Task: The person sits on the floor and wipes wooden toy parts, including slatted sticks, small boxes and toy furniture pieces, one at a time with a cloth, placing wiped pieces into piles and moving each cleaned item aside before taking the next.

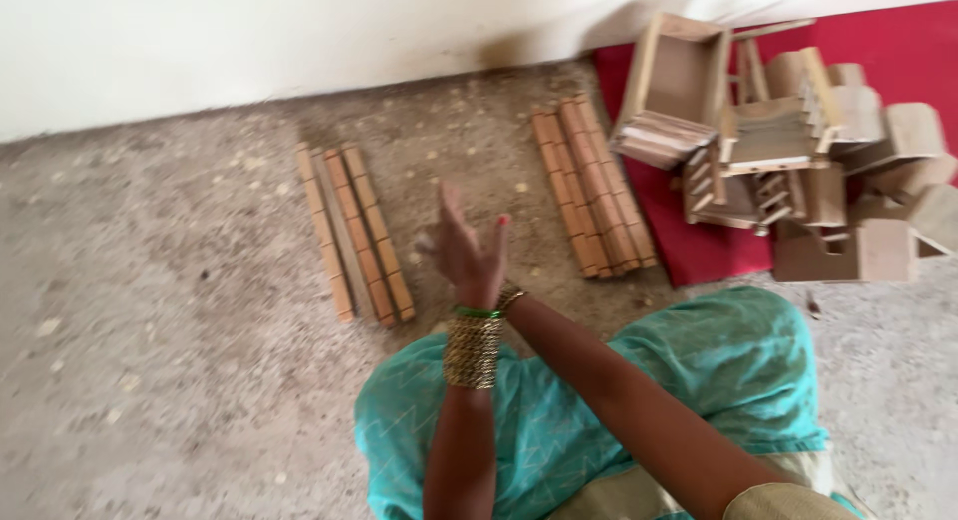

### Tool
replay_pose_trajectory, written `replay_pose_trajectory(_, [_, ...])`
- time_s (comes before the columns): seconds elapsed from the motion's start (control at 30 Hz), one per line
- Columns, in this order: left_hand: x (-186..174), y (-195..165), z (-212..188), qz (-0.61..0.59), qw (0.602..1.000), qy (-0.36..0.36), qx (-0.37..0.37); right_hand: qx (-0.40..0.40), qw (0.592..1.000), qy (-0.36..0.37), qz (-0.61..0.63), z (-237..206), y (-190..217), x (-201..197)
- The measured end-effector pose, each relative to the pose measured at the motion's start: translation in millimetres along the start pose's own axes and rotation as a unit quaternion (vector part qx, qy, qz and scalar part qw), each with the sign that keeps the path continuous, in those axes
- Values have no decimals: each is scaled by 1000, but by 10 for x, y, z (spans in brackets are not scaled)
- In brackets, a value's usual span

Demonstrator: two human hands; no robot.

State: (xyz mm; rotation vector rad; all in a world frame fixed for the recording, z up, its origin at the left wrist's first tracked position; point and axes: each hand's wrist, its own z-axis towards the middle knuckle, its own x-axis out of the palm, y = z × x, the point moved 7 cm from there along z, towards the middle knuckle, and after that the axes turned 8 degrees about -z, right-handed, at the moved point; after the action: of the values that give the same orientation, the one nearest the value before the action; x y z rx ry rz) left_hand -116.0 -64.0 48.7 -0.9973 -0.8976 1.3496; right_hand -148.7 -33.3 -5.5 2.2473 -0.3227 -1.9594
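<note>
Now | left hand (461, 249) and right hand (489, 270) pressed together, empty | slat bundle (354, 231) just left

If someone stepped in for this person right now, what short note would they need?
Hands: left hand and right hand are pressed palm to palm over the floor, holding nothing.
Things: one set of notched wooden slats lies to the left, a second set of slats to the right.
Also there: a pile of small wooden frames on the red mat.
Done: slats lie side by side in both sets.
Left: cannot tell.
</note>
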Motion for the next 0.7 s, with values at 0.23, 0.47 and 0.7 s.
replay_pose_trajectory(0.23, [116, -20, -188, 0, 1000, 28, 5, 83, 945, -203, -241, -464, -1733, -798])
replay_pose_trajectory(0.47, [549, 358, -301, 98, 994, 47, -2, 280, 950, -108, -90, -971, -2685, -839])
replay_pose_trajectory(0.7, [793, 553, -473, 145, 985, 73, -49, 275, 950, -116, -88, -926, -2701, -773])
